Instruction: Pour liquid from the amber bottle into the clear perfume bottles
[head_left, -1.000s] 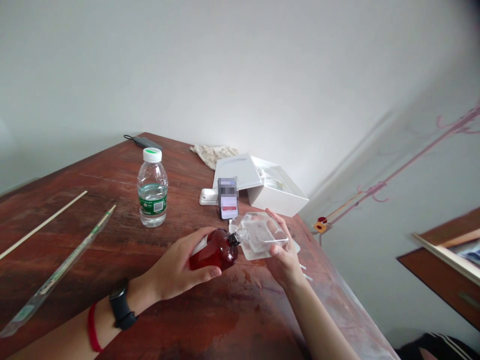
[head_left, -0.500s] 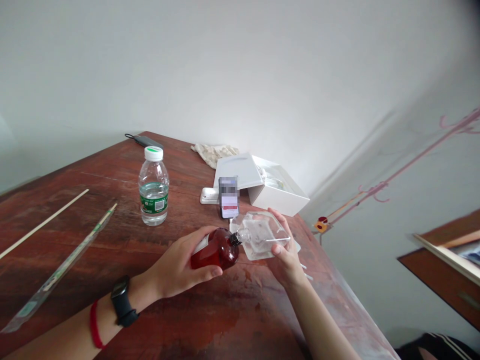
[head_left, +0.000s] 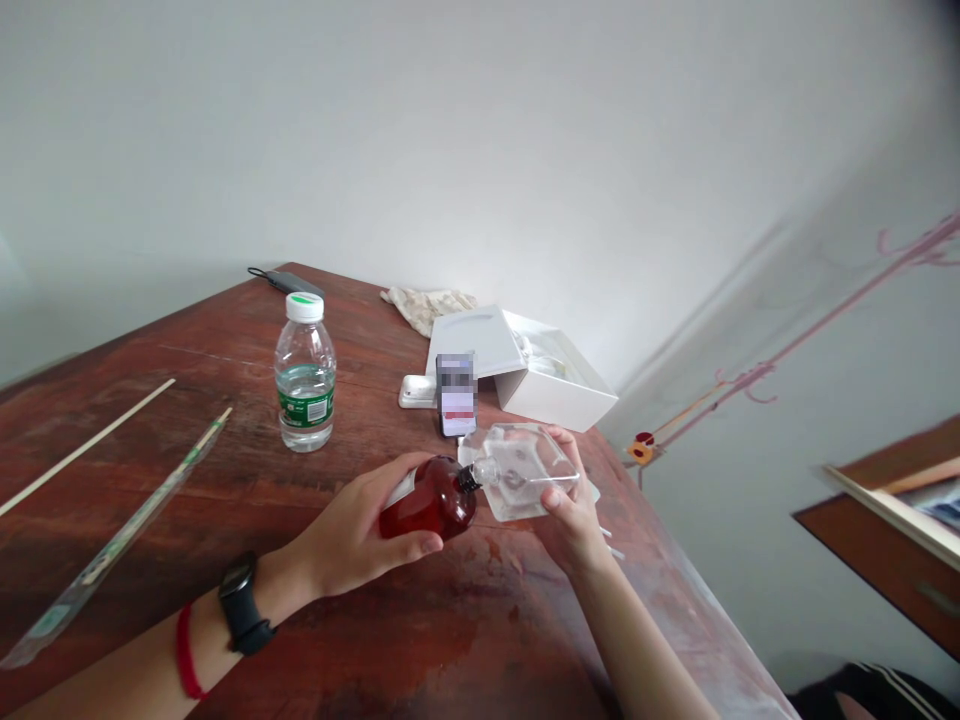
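— what's in the containers?
— i can't tell whether the color of my red bottle point(head_left: 439, 505) is its own or its liquid's, or what's inside the clear bottle point(head_left: 529, 470). the water bottle point(head_left: 305, 385) stands capped, partly filled with clear liquid. the white box point(head_left: 559, 400) holds something white (a bit of a jumble from here).
— any writing?
— none i can read. the green label point(head_left: 304, 405) shows a barcode, its lettering too small; the phone point(head_left: 457, 410) screen is partly blurred out.
— and your fingers?
— my left hand point(head_left: 360, 525) is curled wide around the red bottle. my right hand point(head_left: 568, 510) grips the clear bottle's far end, thumb on the near edge. the bottles lie sideways between my hands, black collar point(head_left: 470, 478) against clear neck.
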